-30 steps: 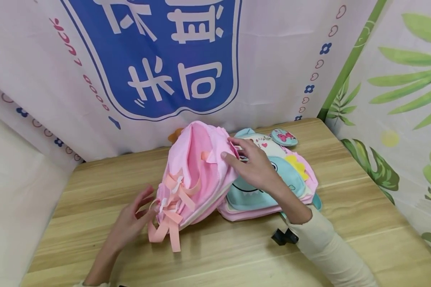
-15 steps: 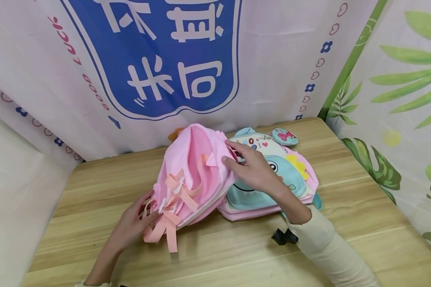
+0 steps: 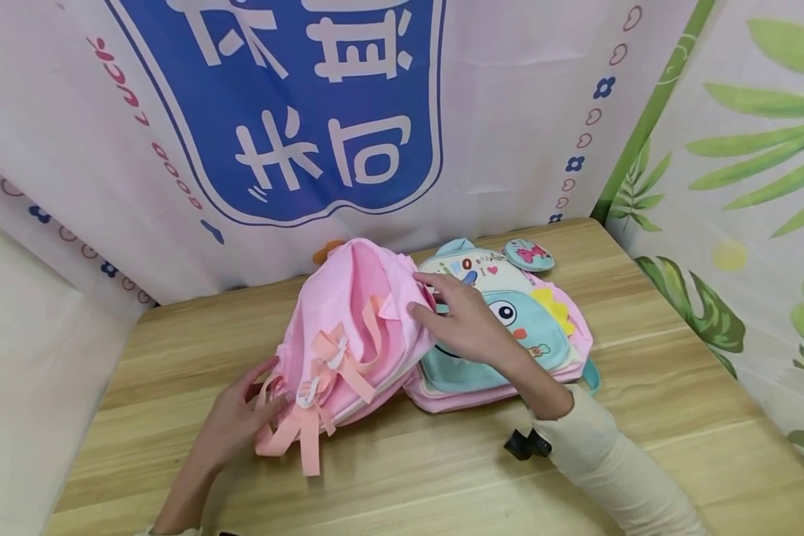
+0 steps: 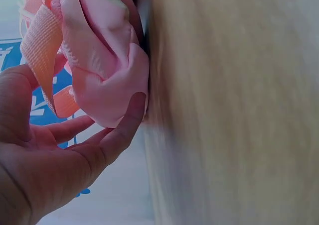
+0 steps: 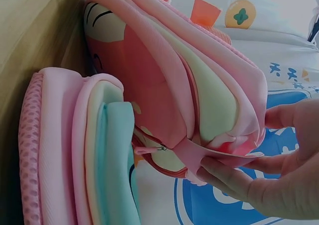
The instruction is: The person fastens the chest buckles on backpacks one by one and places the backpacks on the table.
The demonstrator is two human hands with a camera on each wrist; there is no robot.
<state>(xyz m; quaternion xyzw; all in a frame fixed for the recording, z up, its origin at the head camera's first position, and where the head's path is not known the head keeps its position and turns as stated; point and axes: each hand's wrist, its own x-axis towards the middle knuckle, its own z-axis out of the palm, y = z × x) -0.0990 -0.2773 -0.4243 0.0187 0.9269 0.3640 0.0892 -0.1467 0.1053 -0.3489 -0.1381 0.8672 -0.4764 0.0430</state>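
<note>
A pink child's backpack (image 3: 321, 313) lies tilted on the table, its back side up. Its main compartment gapes, and peach straps (image 3: 308, 439) with white buckles hang at its near left end. My right hand (image 3: 465, 320) pinches its upper right edge; in the right wrist view the fingers (image 5: 224, 177) curl under a pink fabric strip at the opening. At the left end, my left hand (image 3: 228, 420) touches the bag with loosely extended fingers. One fingertip (image 4: 135, 105) presses the bag's pink cloth in the left wrist view, while a strap loop passes near the thumb.
A second backpack (image 3: 469, 372), pink and teal with a cartoon face, lies right beside it under my right forearm. A round teal purse (image 3: 529, 254) sits at its top. Behind the wooden table (image 3: 442, 476) hangs a printed curtain (image 3: 502, 149).
The pink backpack has shifted a little left and toward me, its top sinking lower. My left hand has moved left with the bag's end; my right hand keeps its hold on the edge.
</note>
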